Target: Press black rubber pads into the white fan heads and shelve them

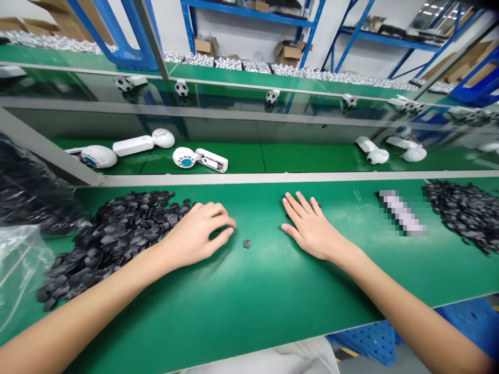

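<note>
My left hand (200, 234) hovers or rests at the right edge of a heap of small black pentagon pieces (128, 228). Its fingers curve loosely, thumb and forefinger are apart, and nothing shows between them. A single black pentagon piece (247, 243) lies on the green table just right of that thumb. Palm down on the tabletop, my right hand (314, 231) has its fingers spread. A bit of something dark peeks out beside its fingertips, mostly hidden.
At the right lies a second heap of black pieces (463, 213), near a blurred-out oblong object (401, 213). Plastic bags (23, 275) crowd the left edge. Behind a metal rail (249, 179), several white jointed parts (134, 145) sit on a green belt. Football-patterned pieces (273, 96) line the shelf above.
</note>
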A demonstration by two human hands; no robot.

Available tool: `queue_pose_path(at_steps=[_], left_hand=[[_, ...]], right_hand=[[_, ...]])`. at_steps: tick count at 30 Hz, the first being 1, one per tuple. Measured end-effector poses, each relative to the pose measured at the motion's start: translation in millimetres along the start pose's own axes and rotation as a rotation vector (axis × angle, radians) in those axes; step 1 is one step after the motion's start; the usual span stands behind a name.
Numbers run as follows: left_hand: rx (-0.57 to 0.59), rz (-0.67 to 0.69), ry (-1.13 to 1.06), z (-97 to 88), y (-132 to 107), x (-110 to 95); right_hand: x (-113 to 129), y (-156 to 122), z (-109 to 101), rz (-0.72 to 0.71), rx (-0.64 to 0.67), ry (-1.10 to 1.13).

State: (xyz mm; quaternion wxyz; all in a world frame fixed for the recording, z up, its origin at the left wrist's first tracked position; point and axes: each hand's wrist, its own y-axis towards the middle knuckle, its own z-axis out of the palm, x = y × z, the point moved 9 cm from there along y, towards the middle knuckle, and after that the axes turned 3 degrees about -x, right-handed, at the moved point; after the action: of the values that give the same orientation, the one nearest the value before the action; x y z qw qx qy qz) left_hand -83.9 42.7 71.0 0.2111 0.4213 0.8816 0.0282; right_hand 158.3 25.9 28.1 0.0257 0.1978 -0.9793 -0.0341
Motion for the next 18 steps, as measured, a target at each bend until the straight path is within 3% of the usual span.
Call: queue_pose_path(at_steps=[3, 8, 10, 14, 18], left_hand=[[0.133, 0.143, -0.01, 17.8, -3.0, -22.0], [0.059, 0.135, 0.004, 31.3, 1.7, -34.4], [0.02, 0.119, 0.003, 35.4, 5.2, -35.9], [-0.058, 0.136, 0.043, 36.4, 10.2, -44.9], [-0.17, -0.044, -0.247, 22.2, 15.0, -44.2]], right_hand=[[-12.0, -2.2, -10.1, 0.007, -0.039, 0.042], [-30.3, -1.0, -54.9, 0.055, -0.285, 0.26], [-20.2, 3.6, -61.5, -0.015, -0.282, 0.373], [26.8, 12.1, -47.8, -0.241, -0.111, 0.528], [47.8, 11.6, -41.7, -0.275, -0.146, 0.768]])
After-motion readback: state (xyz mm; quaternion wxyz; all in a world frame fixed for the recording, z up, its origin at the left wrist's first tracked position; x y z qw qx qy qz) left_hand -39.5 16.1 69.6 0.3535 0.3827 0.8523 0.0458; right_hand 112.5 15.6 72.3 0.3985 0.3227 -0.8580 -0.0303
